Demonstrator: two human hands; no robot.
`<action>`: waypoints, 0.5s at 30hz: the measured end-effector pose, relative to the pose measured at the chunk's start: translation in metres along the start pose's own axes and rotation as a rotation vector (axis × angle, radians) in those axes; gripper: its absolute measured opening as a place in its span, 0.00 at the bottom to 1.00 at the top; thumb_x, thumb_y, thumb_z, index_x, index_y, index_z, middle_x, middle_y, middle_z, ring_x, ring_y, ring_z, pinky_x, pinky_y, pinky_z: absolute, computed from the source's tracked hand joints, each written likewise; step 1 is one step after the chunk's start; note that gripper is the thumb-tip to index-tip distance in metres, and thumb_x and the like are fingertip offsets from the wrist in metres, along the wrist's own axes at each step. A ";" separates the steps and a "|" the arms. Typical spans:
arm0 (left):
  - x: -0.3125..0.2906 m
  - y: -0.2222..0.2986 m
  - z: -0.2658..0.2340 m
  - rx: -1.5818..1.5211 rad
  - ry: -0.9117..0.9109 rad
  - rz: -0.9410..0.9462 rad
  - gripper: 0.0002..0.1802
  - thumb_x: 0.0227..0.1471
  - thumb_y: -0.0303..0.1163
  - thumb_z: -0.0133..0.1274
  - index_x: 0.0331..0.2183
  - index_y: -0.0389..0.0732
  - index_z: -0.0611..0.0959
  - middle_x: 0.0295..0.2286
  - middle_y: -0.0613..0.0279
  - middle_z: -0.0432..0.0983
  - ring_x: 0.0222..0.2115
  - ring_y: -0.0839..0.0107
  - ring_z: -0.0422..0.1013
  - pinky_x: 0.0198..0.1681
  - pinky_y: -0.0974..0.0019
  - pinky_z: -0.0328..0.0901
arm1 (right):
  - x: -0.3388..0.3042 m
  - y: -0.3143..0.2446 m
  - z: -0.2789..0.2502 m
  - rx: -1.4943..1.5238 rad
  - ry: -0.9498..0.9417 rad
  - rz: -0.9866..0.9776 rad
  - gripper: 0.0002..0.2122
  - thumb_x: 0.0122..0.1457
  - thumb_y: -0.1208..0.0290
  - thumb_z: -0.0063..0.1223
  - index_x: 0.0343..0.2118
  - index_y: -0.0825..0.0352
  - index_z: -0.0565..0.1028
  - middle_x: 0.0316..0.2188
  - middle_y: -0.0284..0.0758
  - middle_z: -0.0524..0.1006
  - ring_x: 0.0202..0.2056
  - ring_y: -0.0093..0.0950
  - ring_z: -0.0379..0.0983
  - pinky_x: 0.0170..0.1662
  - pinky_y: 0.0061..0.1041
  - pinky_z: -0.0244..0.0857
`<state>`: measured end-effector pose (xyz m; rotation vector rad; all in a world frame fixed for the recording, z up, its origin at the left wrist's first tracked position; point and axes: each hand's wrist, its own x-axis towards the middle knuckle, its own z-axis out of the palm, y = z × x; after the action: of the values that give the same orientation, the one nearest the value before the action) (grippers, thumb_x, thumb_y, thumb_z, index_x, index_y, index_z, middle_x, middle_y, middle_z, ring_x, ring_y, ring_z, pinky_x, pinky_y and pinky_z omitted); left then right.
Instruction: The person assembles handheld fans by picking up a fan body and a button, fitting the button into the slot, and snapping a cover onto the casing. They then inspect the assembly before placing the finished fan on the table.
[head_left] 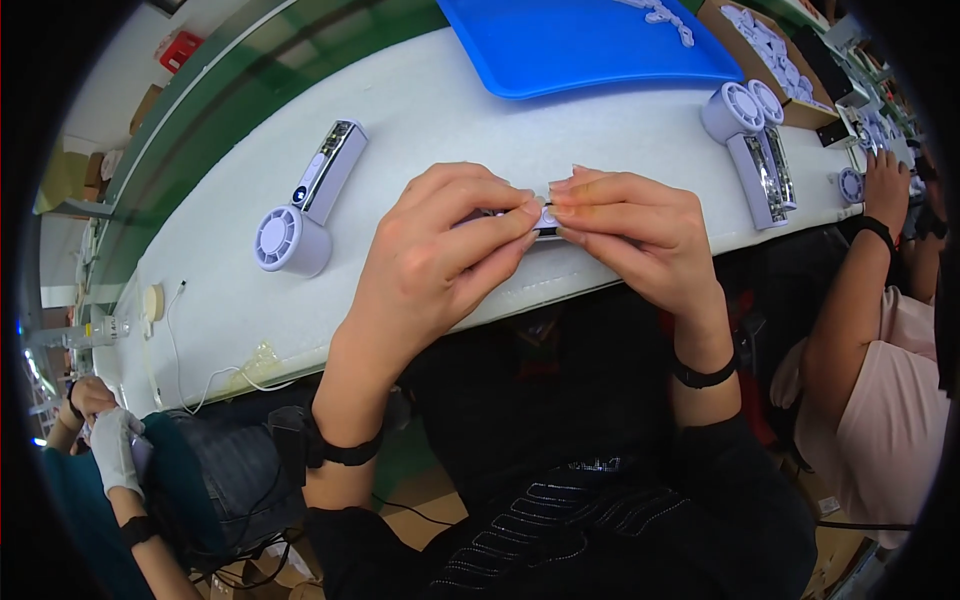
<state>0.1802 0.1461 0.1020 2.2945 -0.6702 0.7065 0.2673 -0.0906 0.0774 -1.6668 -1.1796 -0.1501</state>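
Observation:
Close to the table's near edge, both my hands pinch one small pale part with a round button. A dark strip shows along its lower side, and my fingers cover most of it, so I cannot tell its full shape. My left hand is closed on its left side, fingertips pressed together. From the right, the fingers and thumb of my right hand are closed on the other end. Left of my hands lies a lavender handheld fan, its round head toward me and the inside of its handle exposed.
A blue tray with pale parts sits at the far side of the white table. More lavender fans lie at right, by a cardboard box of pale parts. A white cable trails at left. People work on both sides.

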 end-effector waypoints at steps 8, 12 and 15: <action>-0.005 -0.007 0.009 0.021 0.059 0.007 0.14 0.46 0.19 0.70 0.39 0.35 0.90 0.39 0.57 0.86 0.42 0.55 0.79 0.44 0.59 0.75 | -0.003 -0.002 0.006 -0.121 0.022 -0.013 0.14 0.55 0.82 0.70 0.46 0.70 0.87 0.47 0.42 0.86 0.51 0.40 0.85 0.61 0.43 0.77; -0.006 -0.007 0.009 0.019 0.074 0.018 0.14 0.45 0.19 0.70 0.38 0.34 0.90 0.39 0.55 0.86 0.42 0.54 0.79 0.43 0.59 0.75 | -0.003 -0.014 0.006 -0.075 0.072 0.130 0.17 0.53 0.81 0.73 0.48 0.71 0.85 0.48 0.43 0.85 0.51 0.40 0.84 0.59 0.40 0.78; -0.004 -0.007 0.008 0.026 0.067 0.014 0.14 0.45 0.19 0.71 0.38 0.34 0.90 0.39 0.53 0.86 0.42 0.53 0.79 0.43 0.58 0.76 | -0.006 -0.006 0.006 -0.187 0.040 0.002 0.20 0.51 0.81 0.75 0.49 0.72 0.85 0.49 0.45 0.84 0.50 0.40 0.84 0.56 0.39 0.79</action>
<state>0.1839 0.1462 0.0908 2.2814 -0.6502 0.7994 0.2574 -0.0899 0.0752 -1.8189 -1.1625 -0.2994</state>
